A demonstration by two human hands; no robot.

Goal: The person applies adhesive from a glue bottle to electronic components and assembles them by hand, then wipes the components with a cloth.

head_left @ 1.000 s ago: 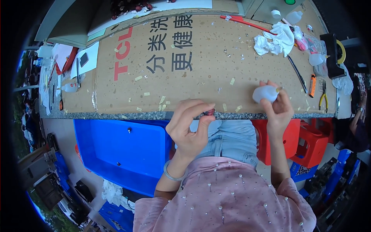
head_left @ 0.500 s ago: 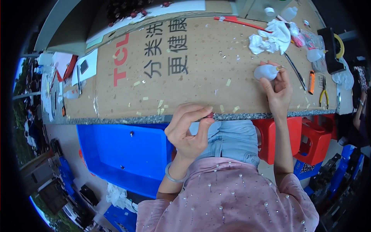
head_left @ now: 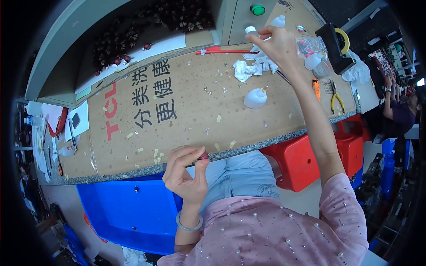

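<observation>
My left hand (head_left: pixel 186 173) pinches a small dark red piece (head_left: pixel 203 156) between thumb and fingertips, just off the table's front edge. Its exact kind is too small to make out. At the back right, my right hand (head_left: pixel 280 46) has its thumb and fingers at a small bottle with a white cap (head_left: pixel 251 30), beside the cabinet; the fingers partly cover its body. A rounded white squeeze bottle (head_left: pixel 255 99) with a narrow yellowish tip rests on the cardboard, apart from both hands.
Cardboard (head_left: pixel 186 119) covers the table. A white glove (head_left: pixel 246 70), red stick (head_left: pixel 222 51), orange cutter (head_left: pixel 316 89), yellow-handled pliers (head_left: pixel 337 99) and tape dispenser (head_left: pixel 333 48) lie rightward. The cabinet (head_left: pixel 226 22) holds many dark red ornaments. Below sits a blue tray (head_left: pixel 120 208).
My right hand has let go of the squeeze bottle and moved away to the white-capped bottle. My left hand still pinches the red piece. The view has turned and shifted right.
</observation>
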